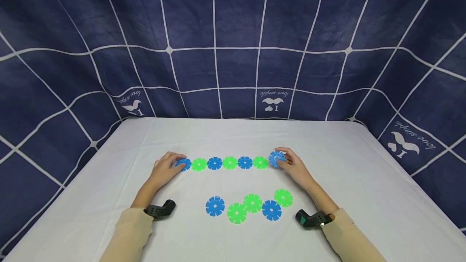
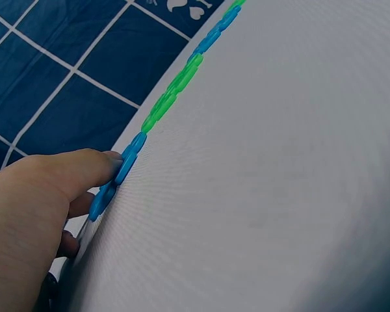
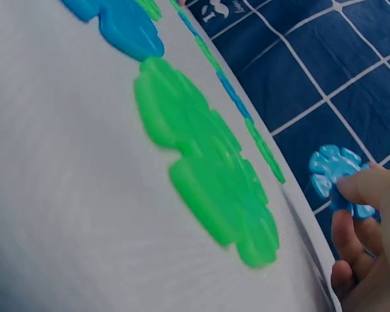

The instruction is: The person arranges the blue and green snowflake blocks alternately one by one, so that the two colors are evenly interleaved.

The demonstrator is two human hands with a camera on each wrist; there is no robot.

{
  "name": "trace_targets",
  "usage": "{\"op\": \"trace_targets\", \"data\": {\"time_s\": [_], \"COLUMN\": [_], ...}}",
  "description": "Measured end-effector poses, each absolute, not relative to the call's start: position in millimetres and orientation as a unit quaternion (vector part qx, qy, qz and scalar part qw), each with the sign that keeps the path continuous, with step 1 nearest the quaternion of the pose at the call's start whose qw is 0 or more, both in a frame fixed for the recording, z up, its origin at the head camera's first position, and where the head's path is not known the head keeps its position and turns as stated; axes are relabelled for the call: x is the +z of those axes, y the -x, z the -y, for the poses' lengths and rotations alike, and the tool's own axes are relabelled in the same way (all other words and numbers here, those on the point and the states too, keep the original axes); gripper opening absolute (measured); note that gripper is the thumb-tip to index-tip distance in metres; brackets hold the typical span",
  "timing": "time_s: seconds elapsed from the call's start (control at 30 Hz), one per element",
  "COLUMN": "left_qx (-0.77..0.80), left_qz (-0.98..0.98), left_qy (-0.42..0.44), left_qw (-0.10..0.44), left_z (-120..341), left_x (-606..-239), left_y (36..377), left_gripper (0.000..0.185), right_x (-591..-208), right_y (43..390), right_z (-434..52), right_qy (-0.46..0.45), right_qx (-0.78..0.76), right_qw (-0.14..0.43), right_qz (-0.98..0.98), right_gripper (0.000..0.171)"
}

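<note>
Loose discs point(image 1: 251, 207) sit below hand-held row point(image 1: 230, 163).

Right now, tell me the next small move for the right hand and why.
Probably lower the blue disc and set it down at the right end of the row. The right hand pinches it tilted just past the last green disc, and the row alternates blue and green, so blue fits next. The left hand touches the row's far end.
</note>
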State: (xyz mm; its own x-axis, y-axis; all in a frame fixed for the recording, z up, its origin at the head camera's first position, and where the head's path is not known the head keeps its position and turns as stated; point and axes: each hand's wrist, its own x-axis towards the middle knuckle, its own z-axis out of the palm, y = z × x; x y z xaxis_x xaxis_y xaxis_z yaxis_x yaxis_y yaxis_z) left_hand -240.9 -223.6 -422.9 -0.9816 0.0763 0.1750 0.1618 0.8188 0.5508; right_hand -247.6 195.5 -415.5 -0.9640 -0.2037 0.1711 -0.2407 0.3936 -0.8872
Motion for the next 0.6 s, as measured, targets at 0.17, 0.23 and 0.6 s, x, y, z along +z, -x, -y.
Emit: {"op": "trace_targets", "data": {"time_s": [0.17, 0.23, 0.6], "left_qx": [-0.295, -0.295, -0.295], "left_qz": [0.951, 0.951, 0.951], "left_qy": [0.061, 0.061, 0.061], "left_qw": [0.071, 0.070, 0.070], "left_z": [223.9, 224.1, 223.8], "left_x": [-423.2, -423.0, -423.8], "left_y": [241.2, 241.5, 243.2], "left_gripper": [0.036, 0.036, 0.036], "right_x": [-421.6, -423.2, -427.2], "right_y": [249.1, 249.4, 248.3], "right_z": [-196.0, -195.2, -196.1], "right_qy": [-0.106, -0.105, -0.083], "right_qx": [0.487, 0.466, 0.350], "right_qw": [0.051, 0.057, 0.085], "right_qz": [0.865, 0.877, 0.929], "right_gripper": [0.038, 0.039, 0.044]}}
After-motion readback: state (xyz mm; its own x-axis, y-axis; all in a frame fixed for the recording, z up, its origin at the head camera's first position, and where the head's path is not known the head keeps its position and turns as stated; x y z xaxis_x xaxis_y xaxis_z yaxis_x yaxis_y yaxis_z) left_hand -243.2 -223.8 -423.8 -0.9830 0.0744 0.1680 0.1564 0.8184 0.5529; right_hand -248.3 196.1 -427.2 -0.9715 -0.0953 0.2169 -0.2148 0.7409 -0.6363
